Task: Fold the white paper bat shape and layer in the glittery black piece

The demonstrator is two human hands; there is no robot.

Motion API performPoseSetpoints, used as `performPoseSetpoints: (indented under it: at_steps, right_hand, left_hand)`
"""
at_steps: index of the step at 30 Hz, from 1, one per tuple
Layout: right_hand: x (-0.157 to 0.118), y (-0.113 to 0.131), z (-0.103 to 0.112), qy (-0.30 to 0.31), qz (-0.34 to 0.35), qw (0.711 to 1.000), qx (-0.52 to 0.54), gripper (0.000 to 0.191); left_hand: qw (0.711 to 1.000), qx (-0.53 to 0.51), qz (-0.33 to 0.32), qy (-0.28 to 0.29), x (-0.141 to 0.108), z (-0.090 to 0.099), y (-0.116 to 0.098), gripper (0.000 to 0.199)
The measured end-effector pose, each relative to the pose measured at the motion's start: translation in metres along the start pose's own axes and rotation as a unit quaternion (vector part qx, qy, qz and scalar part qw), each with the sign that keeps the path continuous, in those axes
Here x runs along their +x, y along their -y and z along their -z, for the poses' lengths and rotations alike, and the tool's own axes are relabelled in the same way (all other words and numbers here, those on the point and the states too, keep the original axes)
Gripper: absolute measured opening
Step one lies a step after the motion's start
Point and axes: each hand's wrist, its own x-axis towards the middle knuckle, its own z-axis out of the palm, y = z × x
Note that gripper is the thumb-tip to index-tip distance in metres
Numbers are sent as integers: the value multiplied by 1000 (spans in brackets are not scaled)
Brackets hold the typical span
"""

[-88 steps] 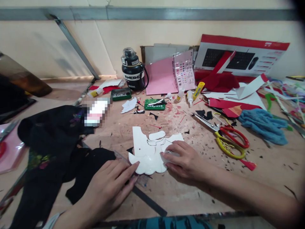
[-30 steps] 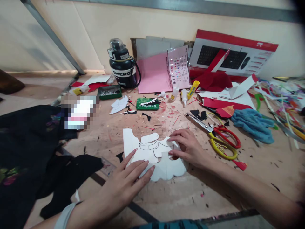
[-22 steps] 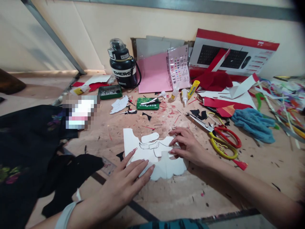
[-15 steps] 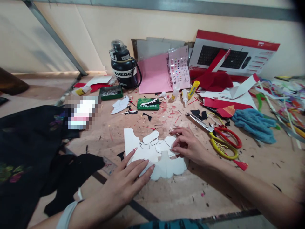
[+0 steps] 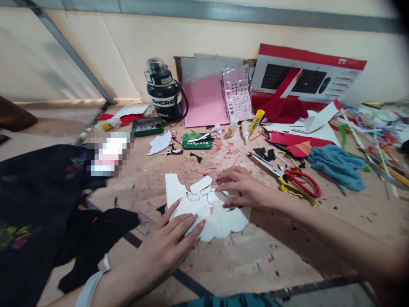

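Note:
White paper cutouts [image 5: 223, 226] lie together on the table, the lower one with a scalloped edge. Flat on their left part rests my left hand [image 5: 175, 238], its fingers spread. My right hand [image 5: 244, 187] is over the upper right of the cutouts, fingers bent and apart, touching or just above smaller pieces with black outlines. It hides part of those pieces. One small rounded white piece [image 5: 200, 185] shows between the two hands. To the right of my right hand, scissors [image 5: 271, 166] with red and yellow handles lie with their tips pointing away.
Behind are a black bottle [image 5: 164, 91], a green tin [image 5: 197, 141], glue bottles [image 5: 245, 131] and a yellow glue stick [image 5: 256, 121]. A blue cloth [image 5: 337, 166] and red paper sit at the right. Black fabric [image 5: 38, 204] covers the left side.
My right hand has shifted left over the outlined pieces, and its fingers have spread more. My left hand stays on the paper. The view has tilted slightly.

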Motion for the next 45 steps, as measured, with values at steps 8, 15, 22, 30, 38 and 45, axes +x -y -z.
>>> performPoseSetpoints:
  at_steps: [8, 15, 22, 30, 38, 45]
  right_hand:
    - [-11, -8, 17, 44, -24, 998, -26, 34]
    - [-14, -1, 23, 23, -43, 998, -36, 40]
    - [-14, 3, 15, 24, -53, 998, -31, 33]
    - [-22, -2, 24, 18, -42, 998, -49, 31]
    - [-30, 30, 21, -4, -29, 1000, 5, 32]
    - [-35, 51, 13, 72, -45, 996, -19, 54]
  left_hand:
    - [1000, 3, 13, 1, -1, -1, 0, 29]
    - [1000, 9, 13, 6, 1, 2, -2, 28]
    - [1000, 7, 12, 8, 4, 6, -2, 27]
    - [1000, 14, 12, 4, 3, 2, 0, 29]
    - [1000, 11, 12, 16, 4, 4, -1, 30]
    - [1000, 8, 24, 14, 6, 4, 1, 32]
